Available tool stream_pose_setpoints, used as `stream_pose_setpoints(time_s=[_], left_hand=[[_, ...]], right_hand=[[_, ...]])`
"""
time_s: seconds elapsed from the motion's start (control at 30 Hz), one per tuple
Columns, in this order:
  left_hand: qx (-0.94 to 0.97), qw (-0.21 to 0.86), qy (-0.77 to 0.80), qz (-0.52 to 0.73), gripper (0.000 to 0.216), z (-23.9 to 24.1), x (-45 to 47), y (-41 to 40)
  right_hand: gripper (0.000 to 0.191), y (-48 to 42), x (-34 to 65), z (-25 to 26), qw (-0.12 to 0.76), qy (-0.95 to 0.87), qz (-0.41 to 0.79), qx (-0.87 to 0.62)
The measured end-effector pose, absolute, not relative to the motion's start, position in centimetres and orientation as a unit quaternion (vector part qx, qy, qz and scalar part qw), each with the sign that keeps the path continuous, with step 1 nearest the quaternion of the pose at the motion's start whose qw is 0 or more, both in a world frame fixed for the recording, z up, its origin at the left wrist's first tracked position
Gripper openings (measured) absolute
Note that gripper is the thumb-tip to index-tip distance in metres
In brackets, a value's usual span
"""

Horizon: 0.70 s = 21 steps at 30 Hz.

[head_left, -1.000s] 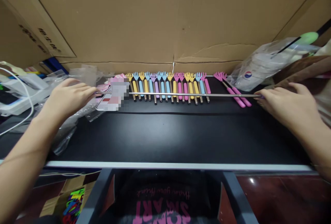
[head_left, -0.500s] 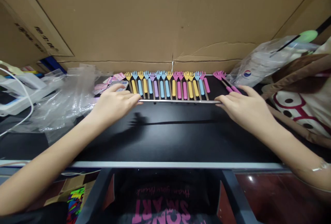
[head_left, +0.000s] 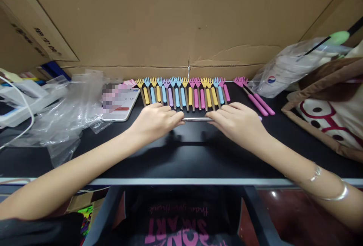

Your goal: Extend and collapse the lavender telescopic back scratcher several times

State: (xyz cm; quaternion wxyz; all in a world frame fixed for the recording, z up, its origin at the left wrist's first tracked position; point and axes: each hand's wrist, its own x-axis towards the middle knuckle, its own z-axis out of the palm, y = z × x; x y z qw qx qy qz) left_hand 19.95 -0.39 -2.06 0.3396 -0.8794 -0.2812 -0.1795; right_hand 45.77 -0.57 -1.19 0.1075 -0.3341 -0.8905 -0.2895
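Both my hands are closed on a telescopic back scratcher [head_left: 195,119], held level above the black table. Only a short stretch of its metal rod shows between them, and a lavender end pokes out past my right hand. My left hand [head_left: 157,123] grips one end, which its fingers hide. My right hand [head_left: 236,119] wraps round the other. Just behind lies a row of several back scratchers [head_left: 195,94] with claw heads in yellow, blue, purple and pink, heads toward the cardboard. Right of the row are pink back scratchers [head_left: 259,102] with longer handles.
A phone [head_left: 124,104] lies left of the row beside clear plastic bags [head_left: 76,106]. White device [head_left: 19,106] with a cable stands far left. At right are a bagged Pepsi cup [head_left: 283,73] and a brown-trimmed cloth bag [head_left: 326,113]. Cardboard [head_left: 176,22] walls the back.
My hands have come closer together and slightly toward me, and the rod between them is much shorter. The phone and the pink handles at right are now uncovered.
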Motion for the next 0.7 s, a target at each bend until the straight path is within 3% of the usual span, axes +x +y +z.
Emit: stream_pose_setpoints(time_s=[0.43, 0.7], left_hand=[[-0.842, 0.378, -0.363, -0.128, 0.039, 0.0, 13.8, 1.0], [-0.793, 0.464, -0.382, -0.095, 0.028, 1.1, 6.9, 0.6]], right_hand=[[0.045, 2.1, 55.2, 0.6, 0.07, -0.801, -0.418, -0.422], [0.046, 2.8, 61.3, -0.5, 0.054, -0.756, -0.376, -0.534]])
